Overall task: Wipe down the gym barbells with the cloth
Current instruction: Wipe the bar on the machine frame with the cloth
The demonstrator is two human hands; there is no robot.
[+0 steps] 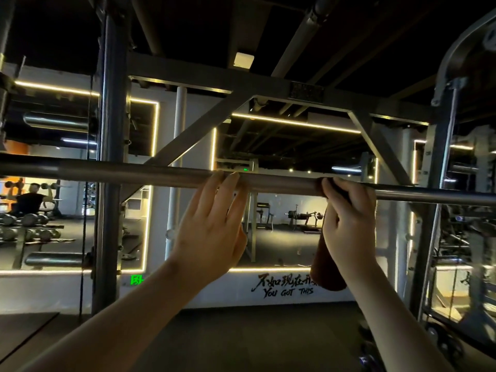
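In a dim gym edged with yellow light strips, the barbell lies level across a steel rack, the left hand resting nearly straight fingers on its middle, the right hand beside it gripping a brown cloth round the barbell, tail hanging below.

Barbell: right hand grips dark cloth round it; left hand touches it, fingers straight.
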